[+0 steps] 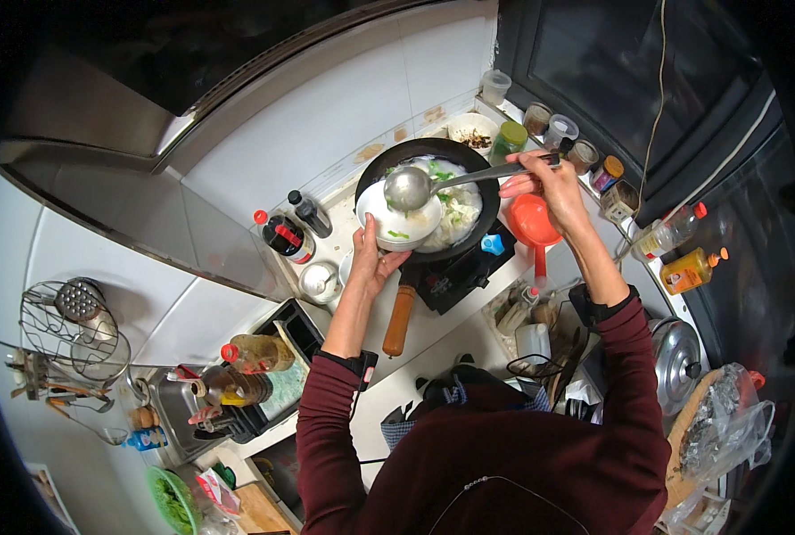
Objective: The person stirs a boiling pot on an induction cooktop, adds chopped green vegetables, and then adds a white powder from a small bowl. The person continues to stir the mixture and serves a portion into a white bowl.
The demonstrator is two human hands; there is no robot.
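My left hand (372,263) grips a white bowl (405,244) by its near-left side, over the left part of a black wok (424,148). Pale liquid and a bit of green leaf show inside the bowl. My right hand (546,184) is closed around the dark handle of a metal ladle (409,189), whose round head is above the bowl. In the wok lies milky soup (461,217) with pale pieces and chopped greens. The wok's wooden handle (399,321) points toward me, and a black portable stove (454,277) supports the wok. What the ladle holds cannot be made out.
An orange-red plastic strainer (534,221) is right of the wok, below my right wrist. Dark sauce bottles (283,237) stand to the left. Behind are a white bowl (472,127) and a green-lidded jar (508,140). Several jars line the right ledge, beside a yellow pump bottle (691,271).
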